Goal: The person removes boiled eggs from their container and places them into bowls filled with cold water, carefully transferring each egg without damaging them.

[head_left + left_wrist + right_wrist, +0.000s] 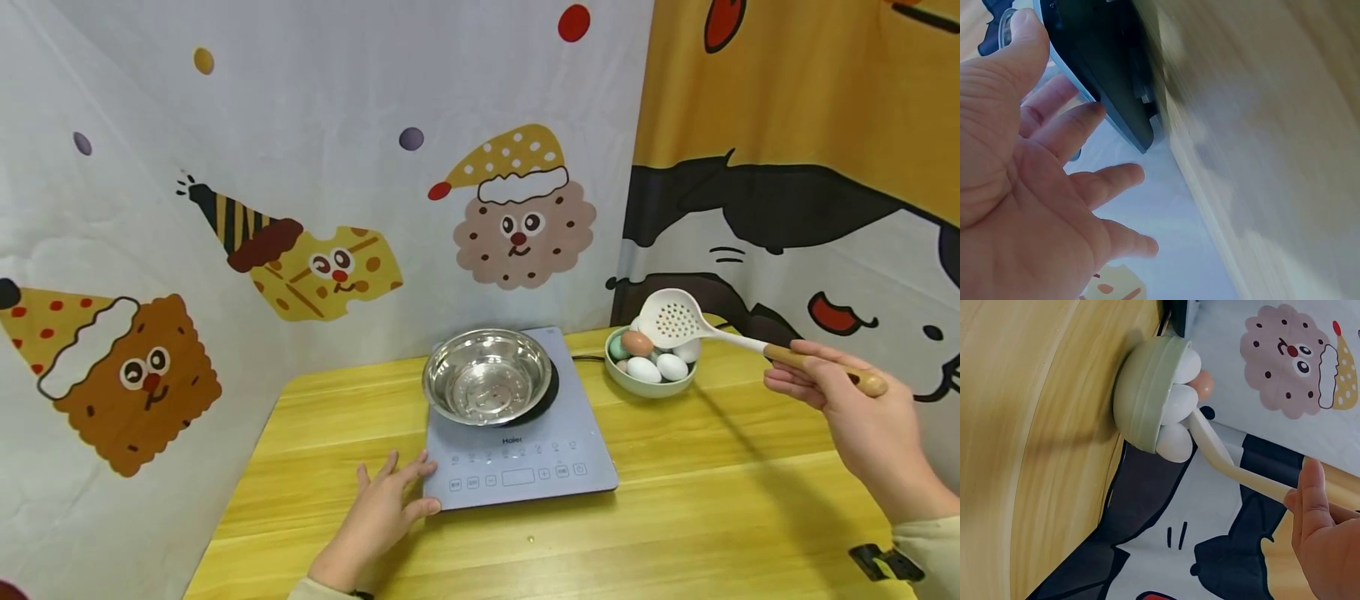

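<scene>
My right hand (862, 408) holds a white skimmer (723, 334) by its wooden handle. The skimmer's perforated head overlaps the eggs in a pale green bowl (648, 388). White eggs (643, 370), a brown egg (637, 343) and a greenish egg (618, 348) fill that bowl; the right wrist view shows the skimmer's head partly hidden behind white eggs (1179, 404). With fingers spread, my left hand (382, 508) touches the front left corner of a grey induction cooker (525, 457). On the cooker sits a shiny steel basin (489, 388).
A yellow wood-grain table (315, 425) carries everything. Behind it hangs a white cloth (337, 100) with cartoon prints, and at the right an orange, black and white one (765, 117). A black cord (588, 357) runs between cooker and bowl.
</scene>
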Motion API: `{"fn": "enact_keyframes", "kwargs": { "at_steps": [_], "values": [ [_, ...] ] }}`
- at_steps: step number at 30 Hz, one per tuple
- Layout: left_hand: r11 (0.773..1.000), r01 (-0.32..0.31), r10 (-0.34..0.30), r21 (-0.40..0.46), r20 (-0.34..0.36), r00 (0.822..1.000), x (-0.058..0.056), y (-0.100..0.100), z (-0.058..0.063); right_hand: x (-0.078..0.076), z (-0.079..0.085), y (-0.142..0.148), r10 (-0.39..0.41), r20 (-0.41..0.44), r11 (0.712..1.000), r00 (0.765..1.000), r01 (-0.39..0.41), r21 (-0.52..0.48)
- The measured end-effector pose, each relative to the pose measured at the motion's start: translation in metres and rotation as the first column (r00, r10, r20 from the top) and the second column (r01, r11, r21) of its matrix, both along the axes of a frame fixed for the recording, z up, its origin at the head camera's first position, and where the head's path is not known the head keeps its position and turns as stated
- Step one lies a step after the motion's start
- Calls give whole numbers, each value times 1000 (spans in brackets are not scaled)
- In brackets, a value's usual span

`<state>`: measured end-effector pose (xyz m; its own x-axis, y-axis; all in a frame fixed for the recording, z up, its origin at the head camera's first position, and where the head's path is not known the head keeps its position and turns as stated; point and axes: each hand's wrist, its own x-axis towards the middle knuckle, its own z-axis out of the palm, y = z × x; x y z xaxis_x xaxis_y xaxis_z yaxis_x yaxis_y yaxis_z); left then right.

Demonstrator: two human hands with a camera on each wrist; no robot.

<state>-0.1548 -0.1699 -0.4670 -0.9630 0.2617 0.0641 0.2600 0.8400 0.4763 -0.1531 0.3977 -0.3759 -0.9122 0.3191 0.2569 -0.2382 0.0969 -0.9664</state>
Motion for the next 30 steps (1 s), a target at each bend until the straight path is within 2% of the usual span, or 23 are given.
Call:
{"fn": "enact_keyframes", "kwargs": {
  "at_steps": [6,7,14,22,24,26,30],
  "values": [
    [1000,11,-11,-9,-30,999,1,0,-1,3,3,-7,-51,18,988,999,48,146],
    [1000,11,-11,-11,-30,999,1,0,-1,3,4,-8,-54,13,988,998,51,142],
    [1000,4,-4,-8,-33,999,1,0,1,0,9,-6,-26,-92,999,995,22,-43],
    [1000,-8,8,-3,-23,1000,2,-1,0,-1,14,1,-102,-115,987,988,87,-134],
    [1000,-9,9,-3,-21,1000,2,-1,0,-2,13,2,-143,-104,971,984,119,-206],
    [1000,-9,9,-3,-20,1000,2,-1,1,-4,12,4,-196,-73,937,978,165,-309],
    [1000,-8,8,-1,-18,1000,2,-1,2,-15,3,11,-322,62,818,945,311,-484]
  ]
}}
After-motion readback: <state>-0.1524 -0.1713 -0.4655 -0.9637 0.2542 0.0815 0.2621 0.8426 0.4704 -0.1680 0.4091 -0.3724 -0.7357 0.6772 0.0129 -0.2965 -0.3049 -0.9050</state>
